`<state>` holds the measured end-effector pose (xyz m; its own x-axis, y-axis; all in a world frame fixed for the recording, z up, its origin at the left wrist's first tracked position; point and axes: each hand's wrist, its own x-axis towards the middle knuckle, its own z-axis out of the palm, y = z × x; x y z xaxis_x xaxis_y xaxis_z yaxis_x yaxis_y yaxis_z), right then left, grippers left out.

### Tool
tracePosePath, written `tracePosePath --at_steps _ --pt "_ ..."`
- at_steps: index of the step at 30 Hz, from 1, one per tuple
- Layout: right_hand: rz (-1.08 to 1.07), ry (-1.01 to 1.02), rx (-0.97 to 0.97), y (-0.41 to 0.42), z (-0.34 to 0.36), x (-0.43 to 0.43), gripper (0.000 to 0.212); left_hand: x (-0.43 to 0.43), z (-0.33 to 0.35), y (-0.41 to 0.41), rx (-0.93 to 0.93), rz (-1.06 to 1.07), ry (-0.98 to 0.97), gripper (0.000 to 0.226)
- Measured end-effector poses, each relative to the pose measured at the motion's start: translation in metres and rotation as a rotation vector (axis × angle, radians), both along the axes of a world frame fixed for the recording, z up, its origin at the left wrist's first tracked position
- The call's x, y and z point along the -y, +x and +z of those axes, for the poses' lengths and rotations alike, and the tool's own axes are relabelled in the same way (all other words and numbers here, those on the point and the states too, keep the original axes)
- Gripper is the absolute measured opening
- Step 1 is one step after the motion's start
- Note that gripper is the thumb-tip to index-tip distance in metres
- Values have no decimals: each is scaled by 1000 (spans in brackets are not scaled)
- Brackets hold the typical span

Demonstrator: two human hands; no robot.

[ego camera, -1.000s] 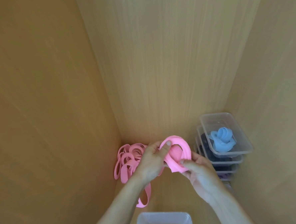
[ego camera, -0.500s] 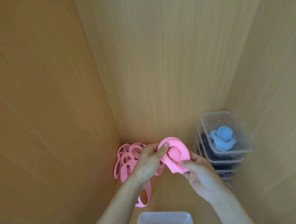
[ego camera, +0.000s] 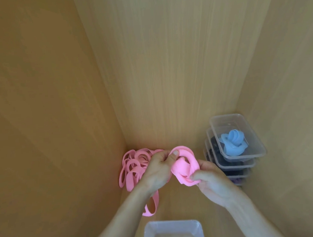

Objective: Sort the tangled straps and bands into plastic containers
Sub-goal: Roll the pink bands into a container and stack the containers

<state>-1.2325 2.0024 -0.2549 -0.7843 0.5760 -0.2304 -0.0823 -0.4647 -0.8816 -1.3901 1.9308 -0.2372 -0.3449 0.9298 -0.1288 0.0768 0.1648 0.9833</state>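
Pink band (ego camera: pixel 185 167), rolled between the left hand (ego camera: pixel 159 170) and right hand (ego camera: pixel 208 177), both pinching it above the empty container (ego camera: pixel 172 231), could spring open on release, since its loops look barely secured.

wooden walls (ego camera: pixel 167 72) closing three sides, container stack (ego camera: pixel 234 150) right, pink band heap (ego camera: pixel 133 167) left, open floor between

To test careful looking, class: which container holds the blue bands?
The top container of the right-hand stack; those beneath hold dark bands, and the near container looks empty.
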Motion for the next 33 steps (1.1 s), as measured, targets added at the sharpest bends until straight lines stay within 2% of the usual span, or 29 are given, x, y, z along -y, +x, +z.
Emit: tracePosePath --at_steps 3,7,10,14,18,23,26,29,33 --pt "45 18 -14 -3 9 -2 49 -3 1 -1 -20 -12 20 45" --pt "-40 -51 -92 -1 10 -9 51 -4 4 -8 32 -39 52 37" --pt "-107 -159 -114 -1 4 -8 51 -1 4 -12 53 -81 20 42" --pt "-174 -277 -145 0 1 -6 52 6 -2 -11 207 -65 15 49" --pt "-216 -340 -198 -1 0 -4 57 11 -8 -6 270 -56 19 40" --pt "-209 -389 -293 -8 -3 3 50 11 -12 -5 339 -11 -39 33" --pt "-242 -357 -277 -7 -12 3 51 12 -14 -7 333 -45 -39 32" --pt "-292 -225 -166 -5 -16 1 44 15 -17 -9 352 -41 -44 45" --pt "-307 -81 -52 -3 -23 8 40 25 -26 -8 419 -41 -59 45"
